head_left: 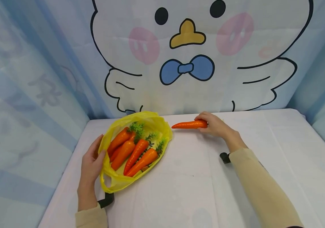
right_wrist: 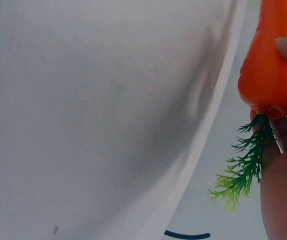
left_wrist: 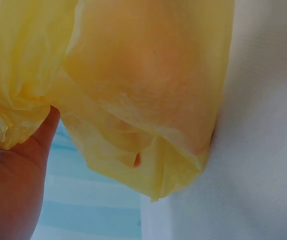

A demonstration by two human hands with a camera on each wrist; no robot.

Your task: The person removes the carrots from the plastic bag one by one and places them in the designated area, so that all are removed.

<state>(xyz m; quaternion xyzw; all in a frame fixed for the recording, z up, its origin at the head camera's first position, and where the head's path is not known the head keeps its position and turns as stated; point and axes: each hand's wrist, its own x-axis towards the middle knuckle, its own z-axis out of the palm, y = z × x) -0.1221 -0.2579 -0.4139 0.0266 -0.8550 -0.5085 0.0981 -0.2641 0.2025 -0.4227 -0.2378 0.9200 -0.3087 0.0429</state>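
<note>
My right hand (head_left: 215, 125) grips a carrot (head_left: 188, 125) by its thick end, above the back of the table, with its tip towards the left. The right wrist view shows this carrot (right_wrist: 271, 65) close up, smooth and orange, its green leafy top hanging beside the palm. On the left, my left hand (head_left: 92, 161) holds the edge of a yellow plastic bag (head_left: 165, 128), thumb over the rim. Several carrots (head_left: 125, 153) with green tops lie in the bag's open mouth. In the left wrist view, the thin bag (left_wrist: 148, 100) hides most of the left fingers.
A white cloth covers the table (head_left: 179, 190). Behind it hangs a curtain (head_left: 225, 85) with a cartoon figure, and a pale blue curtain (head_left: 31, 110) runs along the left side. A dark strap piece (head_left: 225, 157) sits at the right wrist.
</note>
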